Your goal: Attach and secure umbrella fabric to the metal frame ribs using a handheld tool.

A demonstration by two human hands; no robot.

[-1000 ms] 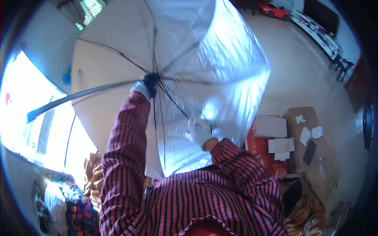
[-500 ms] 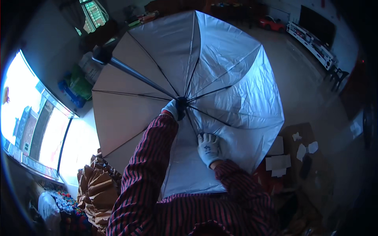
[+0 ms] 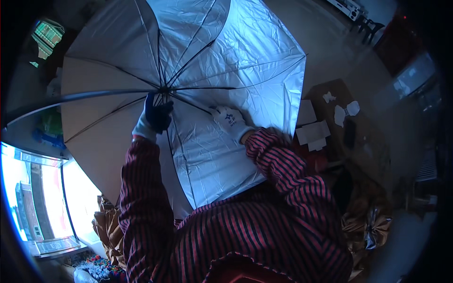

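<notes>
A large open umbrella (image 3: 264,42) lies with its silvery, creased inner side facing me, filling the middle and upper part of the view. Its dark shaft (image 3: 94,95) runs from the hub (image 3: 165,89) out to the left. My left hand (image 3: 155,118), in a white glove with a dark blue palm, is closed at the shaft just below the hub, thumb up against it. My right hand (image 3: 231,122), gloved too with its back showing, has bent fingers at a thin black rib (image 3: 191,103); its fingertips are partly hidden.
Crumpled brown paper (image 3: 107,231) lies at the lower left beside a bright window (image 3: 47,193). On the right are flattened cardboard (image 3: 370,137), white paper pieces (image 3: 314,135) and more brown wrapping (image 3: 365,226). A dark stool (image 3: 369,28) stands at the far right.
The umbrella has shifted left in view and turned counterclockwise, so its shaft now points left. Both hands have moved up and left with it. My view has shifted too.
</notes>
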